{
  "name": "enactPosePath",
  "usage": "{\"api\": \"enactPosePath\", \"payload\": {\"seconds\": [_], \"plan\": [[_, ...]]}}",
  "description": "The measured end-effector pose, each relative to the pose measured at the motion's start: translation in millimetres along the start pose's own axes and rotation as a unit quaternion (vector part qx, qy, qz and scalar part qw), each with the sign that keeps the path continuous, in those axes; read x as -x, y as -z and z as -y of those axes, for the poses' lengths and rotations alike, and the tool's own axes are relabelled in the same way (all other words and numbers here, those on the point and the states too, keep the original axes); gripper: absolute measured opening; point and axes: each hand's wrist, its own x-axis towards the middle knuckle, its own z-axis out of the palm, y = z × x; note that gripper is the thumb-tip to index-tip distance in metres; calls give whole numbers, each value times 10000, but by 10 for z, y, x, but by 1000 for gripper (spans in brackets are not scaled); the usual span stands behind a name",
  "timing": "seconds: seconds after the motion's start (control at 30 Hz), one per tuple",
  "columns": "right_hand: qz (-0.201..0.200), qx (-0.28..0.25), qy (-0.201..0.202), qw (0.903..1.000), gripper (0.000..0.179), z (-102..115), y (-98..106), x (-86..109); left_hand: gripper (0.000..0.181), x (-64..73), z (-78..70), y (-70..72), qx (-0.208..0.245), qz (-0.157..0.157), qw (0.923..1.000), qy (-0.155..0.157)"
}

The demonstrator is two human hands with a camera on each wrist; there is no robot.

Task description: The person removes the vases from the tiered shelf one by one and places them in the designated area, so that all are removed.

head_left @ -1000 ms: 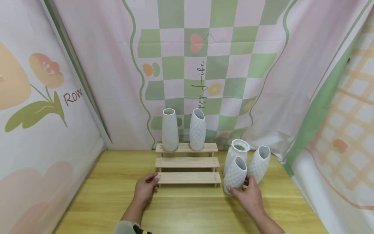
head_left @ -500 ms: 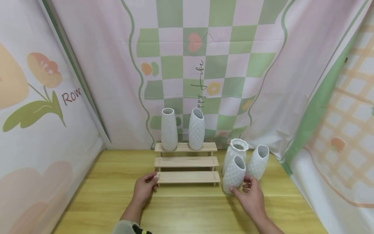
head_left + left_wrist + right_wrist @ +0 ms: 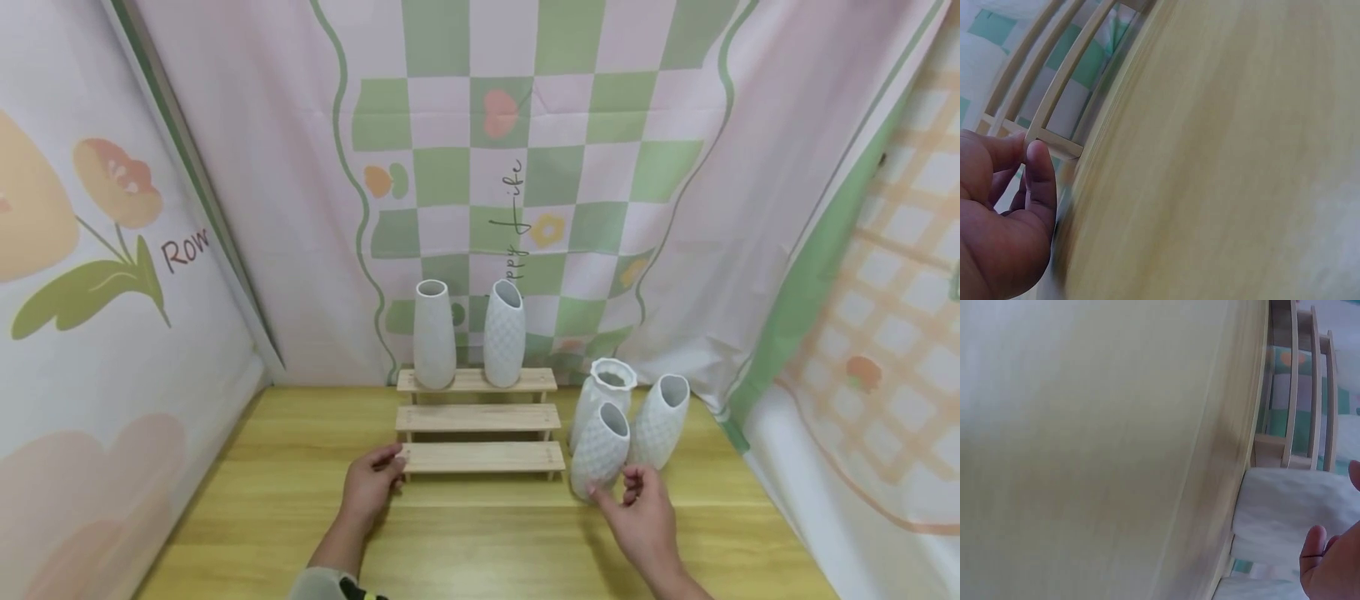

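Note:
My left hand [image 3: 370,486] pinches the left end of the lowest step of a three-tier wooden display stand [image 3: 480,457]. In the left wrist view, thumb and finger meet at the corner of that step [image 3: 1054,103]. At the right, my right hand [image 3: 640,518] is beside a white diamond-textured vase [image 3: 600,457], its fingers loosely bent and off the side, the thumb overlapping the lower front. The right wrist view has this vase [image 3: 1291,500] beyond spread thumb and fingers. Behind it stand a ruffled-rim white vase [image 3: 588,406] and another textured vase [image 3: 662,427].
On the stand's top step are a tall tapered white vase [image 3: 435,342] and a slant-mouthed textured one [image 3: 506,346]. The wooden table [image 3: 465,542] ends at a checked curtain [image 3: 502,175], with printed cloth [image 3: 105,350] along the left side.
My right fingers have come away from the vase's right side, drawing back slightly toward me. The left hand keeps its pinch on the stand, and the vases stay in place.

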Motion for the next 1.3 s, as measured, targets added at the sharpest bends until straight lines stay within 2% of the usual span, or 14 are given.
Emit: {"api": "enactPosePath", "payload": {"seconds": [0.47, 0.7, 1.07, 1.3], "plan": [[245, -6, 193, 9995, 51, 136, -95, 100, 33, -6, 19, 2, 58, 33, 10000, -69], [249, -136, 160, 9995, 48, 193, -136, 133, 33, -17, 22, 8, 23, 2, 10000, 23], [535, -591, 220, 9966, 48, 320, -223, 174, 33, 16, -12, 11, 122, 49, 9999, -43], [777, -1005, 350, 9913, 49, 373, -304, 169, 32, 16, -15, 12, 118, 30, 9999, -28]]}}
